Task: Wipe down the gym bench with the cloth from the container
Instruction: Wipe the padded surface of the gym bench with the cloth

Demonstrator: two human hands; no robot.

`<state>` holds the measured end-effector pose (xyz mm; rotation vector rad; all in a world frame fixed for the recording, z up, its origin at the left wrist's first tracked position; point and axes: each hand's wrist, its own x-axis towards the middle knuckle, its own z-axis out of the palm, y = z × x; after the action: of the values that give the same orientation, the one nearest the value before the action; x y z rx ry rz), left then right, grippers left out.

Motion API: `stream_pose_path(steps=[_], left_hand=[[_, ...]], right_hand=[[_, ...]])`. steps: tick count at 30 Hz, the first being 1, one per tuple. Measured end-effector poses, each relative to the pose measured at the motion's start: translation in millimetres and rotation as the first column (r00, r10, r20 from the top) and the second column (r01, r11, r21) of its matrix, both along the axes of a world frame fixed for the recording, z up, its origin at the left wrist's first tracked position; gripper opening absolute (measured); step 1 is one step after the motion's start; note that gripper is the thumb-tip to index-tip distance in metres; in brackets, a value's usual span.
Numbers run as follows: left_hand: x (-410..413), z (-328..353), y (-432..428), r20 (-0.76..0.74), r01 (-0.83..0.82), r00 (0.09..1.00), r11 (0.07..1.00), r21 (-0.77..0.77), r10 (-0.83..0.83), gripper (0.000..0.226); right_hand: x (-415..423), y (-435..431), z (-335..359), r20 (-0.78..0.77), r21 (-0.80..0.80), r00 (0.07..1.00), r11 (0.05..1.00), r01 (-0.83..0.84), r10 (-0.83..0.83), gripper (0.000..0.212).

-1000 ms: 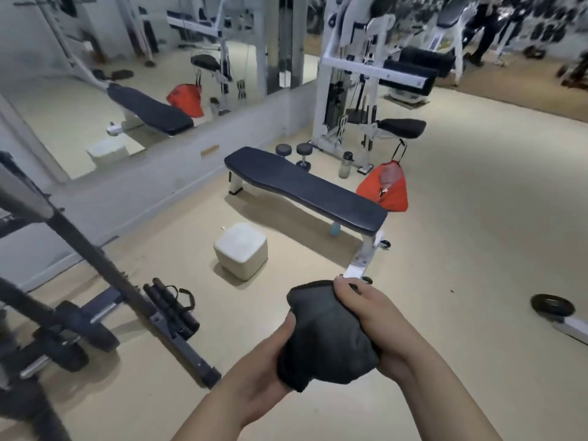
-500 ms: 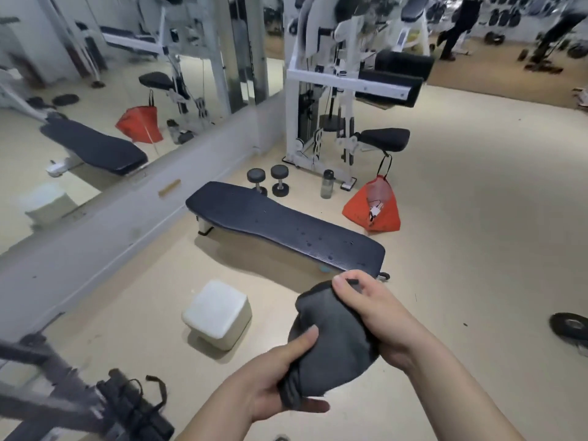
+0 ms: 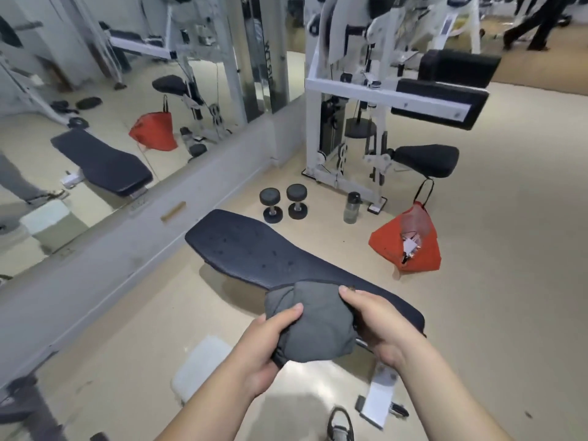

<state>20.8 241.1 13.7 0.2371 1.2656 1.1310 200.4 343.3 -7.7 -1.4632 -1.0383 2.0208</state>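
Observation:
A bunched grey cloth [image 3: 313,323] is held in front of me by both hands. My left hand [image 3: 264,351] grips its lower left side, thumb on top. My right hand [image 3: 378,326] grips its right side. Just beyond and partly under the cloth lies the flat black gym bench [image 3: 254,249], running from the upper left to the lower right; wet spots dot its padded top. Its near end is partly hidden by the cloth and my right hand. The white container [image 3: 200,367] stands on the floor below my left forearm.
Two dumbbells [image 3: 283,202] and a bottle [image 3: 352,207] stand behind the bench. An orange bag [image 3: 405,246] lies to its right. A white weight machine [image 3: 381,100] rises at the back. A mirror wall [image 3: 95,122] runs along the left. My shoe [image 3: 340,424] shows below.
I have come closer to the bench, which now lies right under the cloth. The white container has slid from the left of my hands to beneath my left forearm. Both hands keep hold of the cloth.

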Motion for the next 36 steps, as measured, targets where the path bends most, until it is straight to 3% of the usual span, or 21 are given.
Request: stream_pose_path(steps=[5, 11, 19, 24, 28, 32, 36], left_hand=[[-42.9, -7.9, 85.2, -0.056, -0.144, 0.989, 0.987, -0.073, 0.14, 0.031], [-101.9, -33.2, 190.3, -0.036, -0.199, 0.98, 0.965, -0.172, 0.195, 0.033], [-173.2, -65.8, 341.6, -0.014, -0.039, 0.999, 0.976, -0.216, 0.036, 0.029], [-198.5, -67.0, 392.3, -0.045, 0.025, 0.998, 0.98, -0.198, -0.035, 0.024], [-209.9, -67.4, 396.2, -0.046, 0.048, 0.997, 0.98, -0.192, -0.058, 0.023], [-221.5, -74.7, 386.4, -0.094, 0.005, 0.995, 0.982, -0.189, -0.024, 0.026], [-240.5, -79.2, 370.8, -0.084, 0.072, 0.992, 0.973, -0.217, -0.092, 0.032]], right_hand=[[-53.5, 97.6, -21.2, 0.012, -0.077, 0.996, 0.993, -0.087, 0.088, 0.034], [-116.0, 204.0, -49.9, 0.007, -0.037, 1.0, 0.999, -0.016, 0.016, 0.023], [-190.6, 324.1, -101.8, 0.207, -0.169, 0.97, 0.972, 0.161, -0.125, 0.036], [-214.8, 369.8, -102.1, 0.287, -0.113, 0.953, 0.985, 0.133, -0.096, 0.035], [-229.6, 374.0, -91.5, 0.159, -0.18, 0.987, 0.983, 0.042, -0.013, 0.033], [-251.9, 363.8, -97.2, 0.02, -0.237, 0.995, 0.967, -0.087, 0.095, 0.045], [-264.8, 347.2, -101.1, -0.041, -0.269, 0.995, 0.958, -0.103, 0.095, 0.045]])
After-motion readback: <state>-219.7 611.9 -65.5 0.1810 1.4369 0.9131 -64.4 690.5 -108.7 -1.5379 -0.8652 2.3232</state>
